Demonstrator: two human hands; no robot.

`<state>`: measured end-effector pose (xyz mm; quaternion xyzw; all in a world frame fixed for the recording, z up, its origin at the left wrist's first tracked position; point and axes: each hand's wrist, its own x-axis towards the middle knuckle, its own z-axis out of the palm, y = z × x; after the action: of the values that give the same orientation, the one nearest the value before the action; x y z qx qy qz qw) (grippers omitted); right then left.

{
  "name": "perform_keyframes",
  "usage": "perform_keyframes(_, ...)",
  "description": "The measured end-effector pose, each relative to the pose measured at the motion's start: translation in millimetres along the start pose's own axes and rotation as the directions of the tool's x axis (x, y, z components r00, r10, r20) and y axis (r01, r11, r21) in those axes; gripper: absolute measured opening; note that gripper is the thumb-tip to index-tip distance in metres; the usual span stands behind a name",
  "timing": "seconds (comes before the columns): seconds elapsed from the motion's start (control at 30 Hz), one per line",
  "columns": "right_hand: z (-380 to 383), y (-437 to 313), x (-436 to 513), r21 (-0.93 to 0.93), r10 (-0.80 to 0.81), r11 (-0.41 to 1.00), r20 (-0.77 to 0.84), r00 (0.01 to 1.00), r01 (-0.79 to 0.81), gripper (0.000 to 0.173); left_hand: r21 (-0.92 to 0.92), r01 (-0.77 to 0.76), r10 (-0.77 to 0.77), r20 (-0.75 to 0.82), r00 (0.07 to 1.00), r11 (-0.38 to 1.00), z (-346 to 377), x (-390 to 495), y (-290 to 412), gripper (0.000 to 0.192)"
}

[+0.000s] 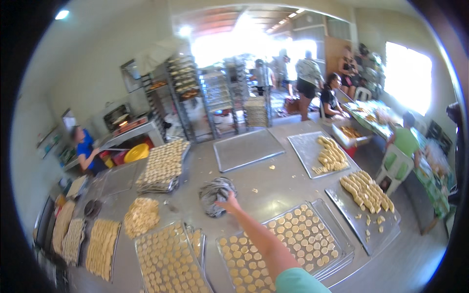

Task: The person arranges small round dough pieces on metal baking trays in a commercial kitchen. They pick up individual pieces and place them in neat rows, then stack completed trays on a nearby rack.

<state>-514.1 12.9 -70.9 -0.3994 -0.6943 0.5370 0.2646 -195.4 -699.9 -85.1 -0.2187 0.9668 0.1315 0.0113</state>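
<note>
A crumpled grey striped cloth lies on the steel worktable. My right hand reaches across and grips its right side, fingers partly sunk in the folds. Under my forearm is a metal tray of round, flat dough pieces, stacked on other trays. To its left sits another tray of dough rounds, and beyond that a heap of dough scraps. My left hand is out of view.
A bare metal tray lies beyond the cloth. Trays with dough strips and dough rolls are at right. Stacked trays of dough rounds stand at left. People work around the room; tall racks stand behind.
</note>
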Motion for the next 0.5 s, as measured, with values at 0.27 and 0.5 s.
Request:
perform_keyframes(0.27, 48, -16, 58, 0.167, 0.027, 0.986, -0.089, 0.996, -0.011, 0.046, -0.122, -0.23, 0.218, -0.107, 0.97, 0.965, -10, 72, 60, 0.045)
perform_keyframes(0.5, -13, -216, 9, 0.599, -0.41, 0.667, -0.201, 0.89, 0.443, 0.027, 0.113, -0.594, 0.604, -0.128, 0.786, 0.797, 2, 132, 45, 0.052)
